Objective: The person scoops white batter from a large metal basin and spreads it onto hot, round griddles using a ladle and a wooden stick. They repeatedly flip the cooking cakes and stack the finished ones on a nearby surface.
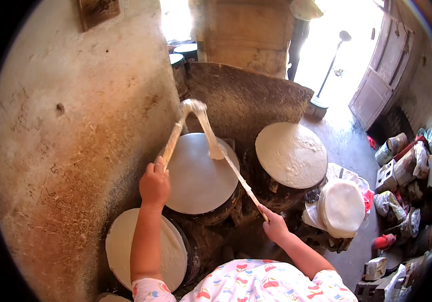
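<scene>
My left hand (154, 184) grips the handle of a wooden tool (172, 145), raised over the middle griddle. Pale, wet batter (206, 124) coats its far end and hangs in a thick strand towards a second tool. That one, a thin batter-smeared stick (243, 182), is in my right hand (275, 225), its tip above the same griddle. The middle round griddle (197, 181) has a smooth, pale grey surface. A bubbly flatbread (291, 156) covers the right griddle. Under my left forearm, another flatbread (119, 241) covers the near-left griddle, with one edge folded or lifted.
A stack of round flatbreads (342, 207) stands on a low support at right. Stained wall (68, 151) closes in on the left. Behind the griddles rises a curved brown screen (246, 98). Bags, bricks and containers (400, 204) clutter the right side, below an open door (376, 90).
</scene>
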{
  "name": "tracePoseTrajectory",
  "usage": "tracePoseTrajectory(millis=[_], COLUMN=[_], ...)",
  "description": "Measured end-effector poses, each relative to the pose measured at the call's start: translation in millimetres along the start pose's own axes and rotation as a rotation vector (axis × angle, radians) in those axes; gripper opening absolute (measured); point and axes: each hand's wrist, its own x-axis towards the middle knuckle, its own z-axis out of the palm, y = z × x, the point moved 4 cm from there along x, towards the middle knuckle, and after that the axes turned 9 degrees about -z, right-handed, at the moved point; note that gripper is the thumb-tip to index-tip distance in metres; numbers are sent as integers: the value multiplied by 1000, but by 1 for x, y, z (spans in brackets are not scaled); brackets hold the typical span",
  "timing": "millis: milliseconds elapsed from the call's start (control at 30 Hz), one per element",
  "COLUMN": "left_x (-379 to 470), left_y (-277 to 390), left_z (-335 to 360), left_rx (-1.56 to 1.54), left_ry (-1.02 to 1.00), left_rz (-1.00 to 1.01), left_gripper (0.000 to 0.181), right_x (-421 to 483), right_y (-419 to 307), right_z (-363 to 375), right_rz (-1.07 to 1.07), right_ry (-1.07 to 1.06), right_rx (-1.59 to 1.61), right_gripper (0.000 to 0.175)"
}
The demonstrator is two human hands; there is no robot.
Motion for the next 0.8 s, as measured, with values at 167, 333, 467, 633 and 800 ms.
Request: tracePoseTrajectory(millis=[167,333,467,633,800], left_x=[3,-28,-57,-78,-93], left_y=[-4,-31,-47,-60,-77], left_z=[-18,-22,-20,-15,-14], left_rx=[-655,-1064,-1094,-1048,-1045], left_ry=[-20,-338,-424,-467,-457], left_rz=[-244,-557,-661,-721,-743], left_gripper=[24,11,15,10,9], right_x=[12,81,170,197,128], right_y=[9,18,-21,-43,-5], right_z=[13,48,85,101,76], right_rz=[-67,15,-55,-149,-120], right_ry=[35,-118,-167,-99,55], right_rx=[-8,-271,-95,36,151], right_gripper=[62,64,58,63,60])
